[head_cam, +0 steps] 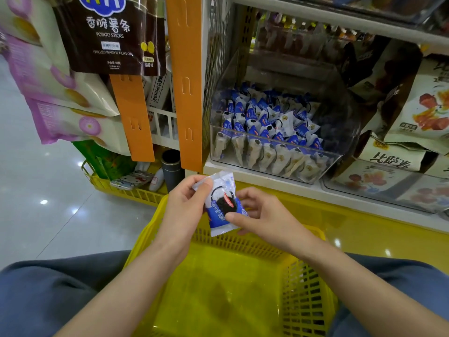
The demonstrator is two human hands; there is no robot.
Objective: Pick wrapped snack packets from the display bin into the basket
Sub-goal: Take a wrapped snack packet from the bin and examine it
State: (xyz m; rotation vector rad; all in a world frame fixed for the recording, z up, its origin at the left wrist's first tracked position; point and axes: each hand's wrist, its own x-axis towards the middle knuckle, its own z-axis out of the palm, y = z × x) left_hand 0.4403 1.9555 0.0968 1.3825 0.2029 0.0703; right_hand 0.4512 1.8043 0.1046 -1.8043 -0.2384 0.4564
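Left hand (184,203) and right hand (262,212) fingers (205,186) pinch one packet (222,203) above the basket (303,288); display bin (349,122) holds many.

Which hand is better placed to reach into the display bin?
Probably right: the right hand is nearer the display bin; the left hand also grips the snack packet above the basket.

Blue-white snack packet (220,221) upright above yellow basket (305,288), before clear display bin (345,132)
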